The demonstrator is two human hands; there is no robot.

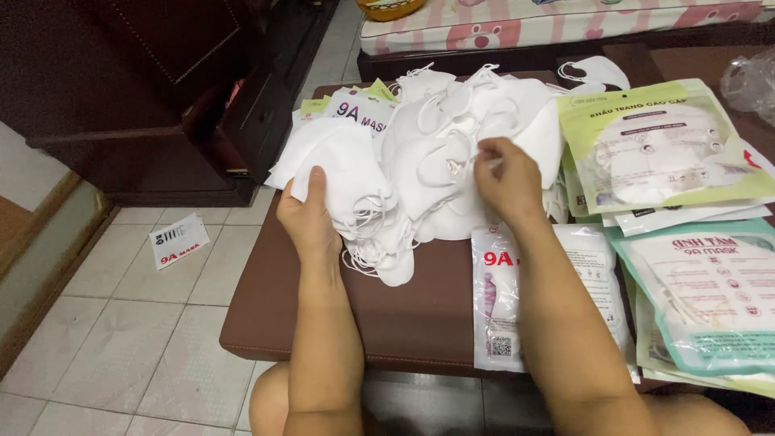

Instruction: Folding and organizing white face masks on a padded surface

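Observation:
A loose heap of white face masks [436,137] with ear loops lies on a brown padded stool [404,315]. My left hand [309,218] grips a stack of white masks [335,161] at the heap's left side, thumb on top. My right hand [504,178] rests on the heap's right part, fingertips pinching the edge of one white mask [476,157].
Flat mask packages lie to the right: a white one [517,299] under my right forearm, a green one [662,145] and teal ones [710,299]. One small package [179,240] lies on the tiled floor at left. Dark wooden furniture [161,97] stands at back left.

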